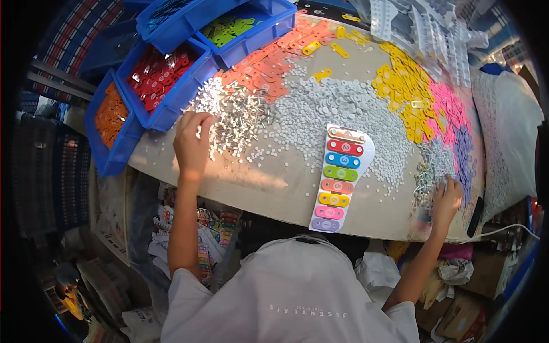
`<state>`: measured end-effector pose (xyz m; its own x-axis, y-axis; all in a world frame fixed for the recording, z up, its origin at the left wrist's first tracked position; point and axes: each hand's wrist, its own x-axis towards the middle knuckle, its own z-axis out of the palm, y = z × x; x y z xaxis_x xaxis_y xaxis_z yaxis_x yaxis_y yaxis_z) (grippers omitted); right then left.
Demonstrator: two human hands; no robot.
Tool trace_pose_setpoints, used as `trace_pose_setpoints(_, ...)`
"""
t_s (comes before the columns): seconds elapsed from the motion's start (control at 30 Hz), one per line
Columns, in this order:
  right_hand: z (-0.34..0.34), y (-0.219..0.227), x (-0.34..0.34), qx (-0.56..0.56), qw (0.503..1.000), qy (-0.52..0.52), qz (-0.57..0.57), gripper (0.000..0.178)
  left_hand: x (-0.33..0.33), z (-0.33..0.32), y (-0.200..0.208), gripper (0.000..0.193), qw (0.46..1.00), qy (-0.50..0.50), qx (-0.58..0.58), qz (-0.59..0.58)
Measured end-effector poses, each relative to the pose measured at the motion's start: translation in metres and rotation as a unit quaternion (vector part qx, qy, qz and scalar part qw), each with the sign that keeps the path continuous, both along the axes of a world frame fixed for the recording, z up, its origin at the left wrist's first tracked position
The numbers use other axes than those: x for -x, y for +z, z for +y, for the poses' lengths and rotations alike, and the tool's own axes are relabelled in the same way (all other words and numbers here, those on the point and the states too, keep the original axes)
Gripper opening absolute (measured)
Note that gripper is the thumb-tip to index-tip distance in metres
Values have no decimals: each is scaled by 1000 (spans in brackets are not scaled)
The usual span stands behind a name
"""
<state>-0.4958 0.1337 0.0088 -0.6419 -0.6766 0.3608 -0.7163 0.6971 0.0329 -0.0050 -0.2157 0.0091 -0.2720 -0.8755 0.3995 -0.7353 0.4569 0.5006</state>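
A toy xylophone [337, 182] with several coloured bars on a white base lies near the table's front edge, between my hands. White caps sit at the ends of its upper bars; dark spots show on the lower ones. My left hand [193, 137] is at the left edge of a pile of shiny metal pins [239, 117], fingers curled together; what they hold, if anything, is hidden. Over on the right, my right hand [448, 200] touches the near side of a heap of silver screws [432, 168]. Its fingertips are drawn together, and anything between them is too small to make out.
Small white caps [343, 106] spread over the middle of the table. Behind and beside them lie coral bars [260, 66], yellow bars [403, 86], pink bars [449, 106] and purple bars [464, 160]. Blue bins [171, 97] stand at left; clear plastic pieces [426, 34] lie at the back.
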Motion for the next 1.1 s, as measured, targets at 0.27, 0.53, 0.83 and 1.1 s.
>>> trace_pose_setpoints(0.27, 6, -18, 8, 58, 998, 30, -19, 14, -20, -6, -29, 9, 993, -5, 26, -114)
trace_pose_setpoints(0.53, 0, -11, 5, 88, 995, 27, 47, 6, -15, -8, -31, 10, 989, 24, 94, -115)
trace_pose_setpoints(0.83, -44, 11, -64, 352, 904, 14, -243, 14, 64, 64, 3, 10, 947, -146, -202, 201)
trace_pose_setpoints(1.1, -95, 15, -163, 263, 706, 120, -647, 11, 119, 96, -5, 18, 684, -233, -597, 350)
